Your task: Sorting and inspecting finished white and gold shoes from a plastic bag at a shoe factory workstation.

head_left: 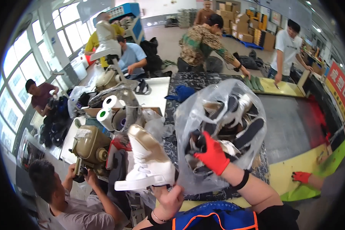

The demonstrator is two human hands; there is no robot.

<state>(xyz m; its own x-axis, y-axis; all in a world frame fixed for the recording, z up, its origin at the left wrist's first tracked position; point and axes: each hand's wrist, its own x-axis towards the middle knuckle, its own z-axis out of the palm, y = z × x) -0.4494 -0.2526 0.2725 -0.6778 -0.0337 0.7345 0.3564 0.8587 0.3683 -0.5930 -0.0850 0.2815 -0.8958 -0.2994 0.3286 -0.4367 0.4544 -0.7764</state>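
My right hand (214, 155), in a red glove, reaches into a big clear plastic bag (184, 168) in front of me. Its thumb and a finger are stretched apart beside the dark shoes (197, 142) at the bag's left side. Several black, white and brown shoes (251, 130) lie jumbled in the bag. Closed and bare, my left hand (168, 199) is just below a white-and-beige piece shaped like a high-top shoe (147, 165). Its thumb is close to the bag's lower left edge. Its fingertips are partly hidden, so what it grips cannot be made out.
A beige machine (91, 142) stands left, with a person (65, 195) working at it. White thread spools (105, 119) sit behind. The bag rests on a dark worn table (172, 145). At right, a co-worker's red-gloved hand (302, 177) is above a yellow board (291, 178). Several people work farther off.
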